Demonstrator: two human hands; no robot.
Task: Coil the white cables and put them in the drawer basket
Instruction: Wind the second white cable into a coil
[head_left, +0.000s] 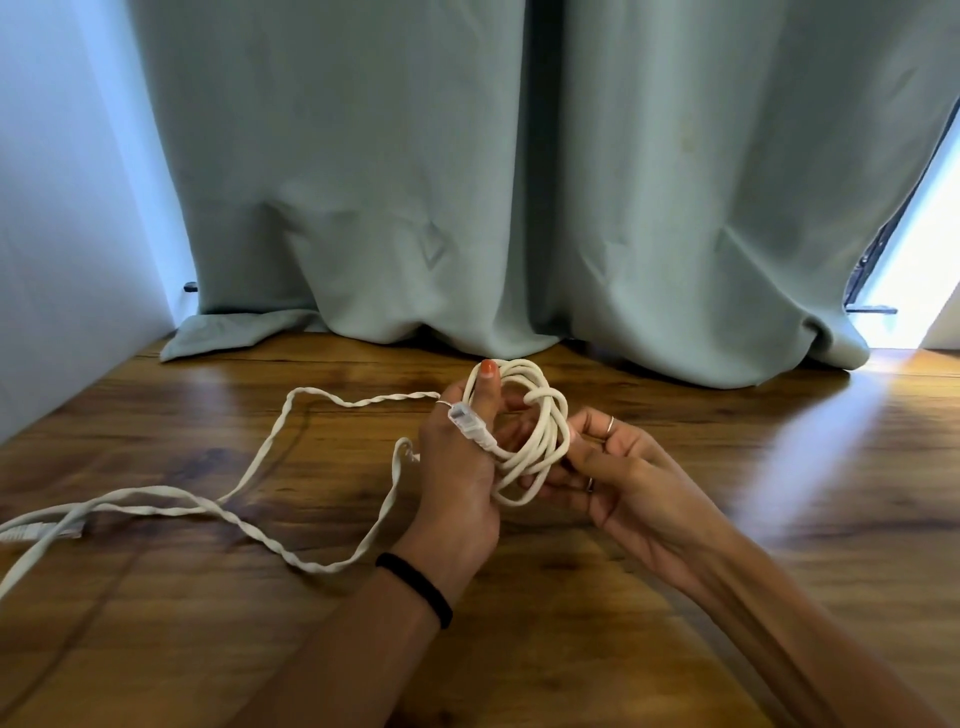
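Observation:
A coil of round white cable (540, 431) hangs between my two hands above the wooden surface. My left hand (460, 467) holds the coil's loops, and its thumb pins a clear plug (470, 427) at the cable's end. My right hand (608, 462) pinches the right side of the coil with curled fingers. A second, flat twisted white cable (249, 467) lies loose on the wood to the left, running behind my left hand. Its plug (31, 532) lies at the far left edge. No drawer basket is in view.
The wooden surface (623, 597) stretches all around my hands. Pale green curtains (467, 182) hang at the back and bunch on the wood. A white wall (62, 234) stands on the left. Bright light comes through a gap at the right.

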